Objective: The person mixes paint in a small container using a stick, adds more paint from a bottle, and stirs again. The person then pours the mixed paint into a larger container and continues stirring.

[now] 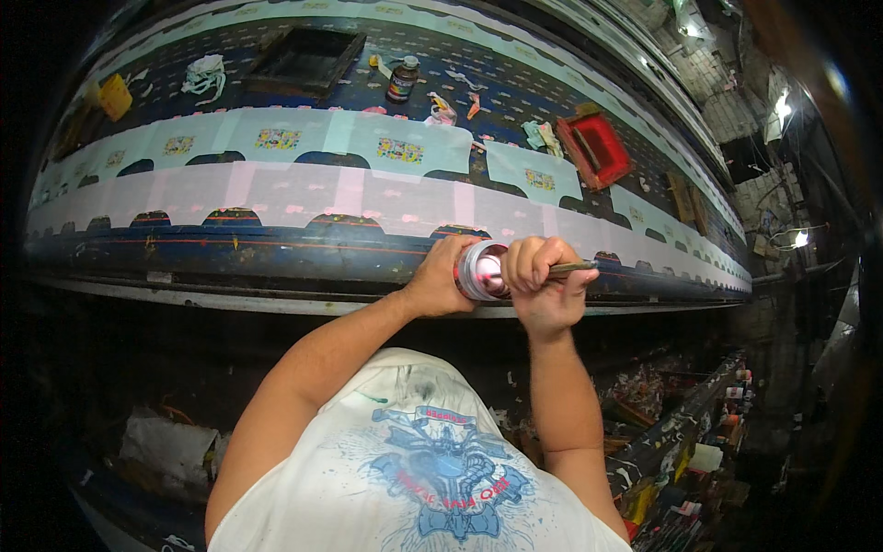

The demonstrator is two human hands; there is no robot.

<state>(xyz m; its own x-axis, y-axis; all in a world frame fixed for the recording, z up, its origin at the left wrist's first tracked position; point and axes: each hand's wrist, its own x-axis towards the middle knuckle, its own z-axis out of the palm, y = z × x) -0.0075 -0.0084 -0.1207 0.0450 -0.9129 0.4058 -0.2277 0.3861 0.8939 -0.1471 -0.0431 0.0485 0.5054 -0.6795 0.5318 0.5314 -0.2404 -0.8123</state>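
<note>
At the table's near edge, my left hand (441, 278) wraps round a clear-walled jar (465, 273). The jar tilts toward my right hand, and pink-white paint (488, 269) shows inside its mouth. My right hand (544, 283) is a fist round a thin stick (572, 268). One end of the stick sticks out to the right; the other end seems to reach into the jar, partly hidden by my fingers. Just beyond my hands lies a row of pale pink fabric pieces (336, 195). Mint pieces (345, 138) with small multicoloured prints lie behind them.
On the dark blue long table (276, 241) stand a dark frame tray (303, 63), a dark bottle (402, 80) and a red tray (596, 150). Crumpled rags (204, 75) and a yellow block (115, 97) lie farther left. Cluttered containers (704, 460) stand at lower right.
</note>
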